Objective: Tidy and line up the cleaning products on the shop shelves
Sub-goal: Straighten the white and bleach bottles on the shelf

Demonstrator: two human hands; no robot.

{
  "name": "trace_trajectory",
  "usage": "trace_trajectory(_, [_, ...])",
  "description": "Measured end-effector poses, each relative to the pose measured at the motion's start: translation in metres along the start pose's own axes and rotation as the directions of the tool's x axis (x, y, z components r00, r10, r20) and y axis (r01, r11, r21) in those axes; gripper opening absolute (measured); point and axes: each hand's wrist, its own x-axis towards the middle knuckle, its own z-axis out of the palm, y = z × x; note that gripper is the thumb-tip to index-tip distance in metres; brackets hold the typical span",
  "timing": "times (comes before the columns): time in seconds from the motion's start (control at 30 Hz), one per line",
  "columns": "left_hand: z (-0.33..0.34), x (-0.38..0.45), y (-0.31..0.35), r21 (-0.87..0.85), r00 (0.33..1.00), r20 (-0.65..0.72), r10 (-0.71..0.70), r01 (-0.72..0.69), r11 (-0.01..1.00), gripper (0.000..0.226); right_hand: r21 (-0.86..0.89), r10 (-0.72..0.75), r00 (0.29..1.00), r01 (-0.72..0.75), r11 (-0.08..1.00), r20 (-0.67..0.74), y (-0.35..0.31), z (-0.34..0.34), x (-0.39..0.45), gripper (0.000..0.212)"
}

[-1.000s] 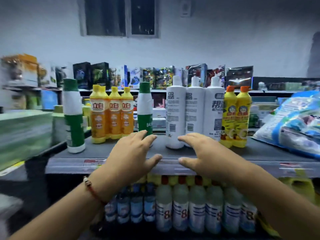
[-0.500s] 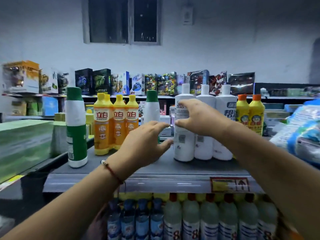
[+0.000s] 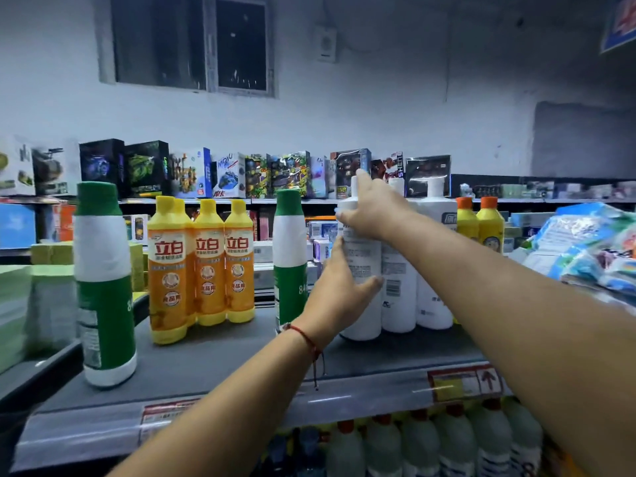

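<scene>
Three tall white bottles stand together on the grey top shelf [image 3: 220,370]. My left hand [image 3: 339,287] wraps round the lower body of the leftmost white bottle [image 3: 363,256]. My right hand [image 3: 370,208] grips the same bottle at its shoulder, covering the cap. The second white bottle [image 3: 399,297] and the third white bottle [image 3: 435,270] stand just right of it. Left of my hands stands a green-and-white bottle [image 3: 290,256]. A cluster of yellow dish-soap bottles [image 3: 203,266] follows, and another green-and-white bottle [image 3: 103,287] stands near the shelf's front left.
Two small yellow bottles with orange caps [image 3: 480,222] stand right of the white ones, beside blue plastic bags [image 3: 588,246]. A row of clear bottles [image 3: 430,445] fills the lower shelf. Toy boxes [image 3: 227,175] line a far shelf. Green stacks [image 3: 20,304] sit at left.
Both hands rose from the shelf's front edge to the leftmost white bottle. The right hand took its shoulder first, then the left closed on its body.
</scene>
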Motion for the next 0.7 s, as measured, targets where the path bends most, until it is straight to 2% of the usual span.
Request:
trace_trajectory(0.07, [0.005,0.006,-0.001,-0.069,0.999,0.014,-0.038,0.039,0.997,0.112,-0.010,-0.009,0.998,0.009,1.000,-0.058,0.000,0.001,-0.003,0.077])
trace_trajectory(0.1, [0.005,0.006,0.001,-0.125,0.998,0.024,-0.057,0.060,0.990,0.110,-0.001,-0.017,0.996,0.017,1.000,-0.085,-0.002,0.000,-0.006,0.075])
trace_trajectory(0.2, [0.006,0.004,-0.001,-0.287,0.998,-0.038,-0.057,0.044,0.957,0.067,0.031,-0.052,0.991,0.056,0.998,-0.127,-0.012,-0.006,-0.024,0.069])
trace_trajectory(0.23, [0.006,0.003,-0.003,-0.313,0.996,-0.078,-0.043,0.017,0.949,0.060,0.031,-0.077,0.987,0.083,0.996,-0.142,-0.016,-0.007,-0.032,0.066])
trace_trajectory(0.33, [0.006,-0.003,-0.011,-0.375,0.986,-0.166,0.032,-0.093,0.922,0.059,0.025,-0.183,0.961,0.192,0.981,-0.207,-0.024,-0.008,-0.060,0.058])
trace_trajectory(0.43, [-0.004,-0.014,-0.010,-0.417,0.976,-0.193,0.102,-0.176,0.892,0.060,0.030,-0.289,0.937,0.300,0.953,-0.196,-0.027,-0.011,-0.088,0.069])
trace_trajectory(0.57, [-0.016,-0.031,0.001,-0.530,0.958,-0.152,0.241,-0.285,0.798,0.042,0.045,-0.426,0.890,0.438,0.898,-0.160,-0.022,-0.022,-0.125,0.081])
trace_trajectory(0.63, [-0.019,-0.039,0.008,-0.603,0.953,-0.152,0.264,-0.301,0.739,0.036,0.075,-0.428,0.887,0.445,0.892,-0.173,-0.011,-0.028,-0.141,0.079])
trace_trajectory(0.7, [-0.020,-0.048,0.020,-0.622,0.958,-0.154,0.243,-0.285,0.729,0.022,0.131,-0.374,0.906,0.403,0.906,-0.201,0.008,-0.034,-0.153,0.076])
